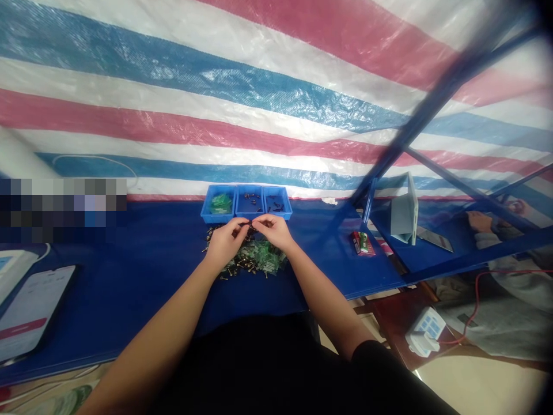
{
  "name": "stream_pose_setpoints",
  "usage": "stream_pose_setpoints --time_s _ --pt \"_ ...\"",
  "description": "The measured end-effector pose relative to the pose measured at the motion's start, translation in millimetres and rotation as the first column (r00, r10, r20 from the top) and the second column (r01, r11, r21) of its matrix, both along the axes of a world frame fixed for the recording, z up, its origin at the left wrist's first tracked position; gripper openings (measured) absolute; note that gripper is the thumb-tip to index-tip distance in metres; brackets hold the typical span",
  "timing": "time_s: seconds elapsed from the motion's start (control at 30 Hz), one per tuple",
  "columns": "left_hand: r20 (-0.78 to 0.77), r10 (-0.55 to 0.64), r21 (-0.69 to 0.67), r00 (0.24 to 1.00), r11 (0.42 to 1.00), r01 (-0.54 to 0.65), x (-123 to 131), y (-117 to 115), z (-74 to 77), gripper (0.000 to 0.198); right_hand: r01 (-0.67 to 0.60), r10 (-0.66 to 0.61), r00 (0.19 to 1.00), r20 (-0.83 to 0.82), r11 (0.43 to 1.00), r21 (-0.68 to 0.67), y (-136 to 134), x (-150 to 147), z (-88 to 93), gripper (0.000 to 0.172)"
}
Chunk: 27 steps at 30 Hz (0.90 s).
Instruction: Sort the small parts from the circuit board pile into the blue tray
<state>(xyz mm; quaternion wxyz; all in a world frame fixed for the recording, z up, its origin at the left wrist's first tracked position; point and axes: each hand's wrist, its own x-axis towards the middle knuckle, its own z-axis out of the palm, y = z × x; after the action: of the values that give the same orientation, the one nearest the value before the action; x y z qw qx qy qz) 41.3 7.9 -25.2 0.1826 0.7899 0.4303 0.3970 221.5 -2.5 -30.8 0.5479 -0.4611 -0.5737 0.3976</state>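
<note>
Over a pile of small brass-coloured screws and clear green pieces [259, 257], my left hand [227, 239] and my right hand [275, 231] meet fingertip to fingertip. Both are pinched closed around a tiny dark piece [250, 223], too small to name. Just beyond my fingers stand three joined blue bins. The left bin [206, 214] holds green transparent pieces. A few small brownish parts lie in the middle bin [249, 211], and small dark screw-like parts in the right bin [280, 210].
A phone [37, 311] lies at the left on the blue table [142, 288]. To the right are a small red-and-green box [362, 243], a blue metal frame [389, 153] and a tablet in a stand case [404, 210]. Another person's hand [479, 221] rests farther right. A power strip [425, 331] sits lower right.
</note>
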Motion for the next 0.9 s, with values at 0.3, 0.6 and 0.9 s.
stream_pose_setpoints --time_s 0.3,0.6,0.9 --pt "-0.065 -0.005 -0.02 0.998 1.0 0.004 0.0 -1.1 3.0 0.029 -0.058 0.058 0.997 0.048 0.998 0.007 0.2 -0.6 -4.1 0.031" --pt "-0.02 -0.002 -0.023 1.0 1.0 0.001 0.0 -1.6 4.1 0.031 -0.023 0.023 0.999 0.026 1.0 0.004 -1.4 0.7 2.3 0.03" --pt "-0.054 0.012 -0.05 0.998 0.999 -0.014 -0.2 -4.3 7.4 0.029 -0.029 0.029 0.998 0.06 1.0 0.0 -2.9 -2.6 1.5 0.033"
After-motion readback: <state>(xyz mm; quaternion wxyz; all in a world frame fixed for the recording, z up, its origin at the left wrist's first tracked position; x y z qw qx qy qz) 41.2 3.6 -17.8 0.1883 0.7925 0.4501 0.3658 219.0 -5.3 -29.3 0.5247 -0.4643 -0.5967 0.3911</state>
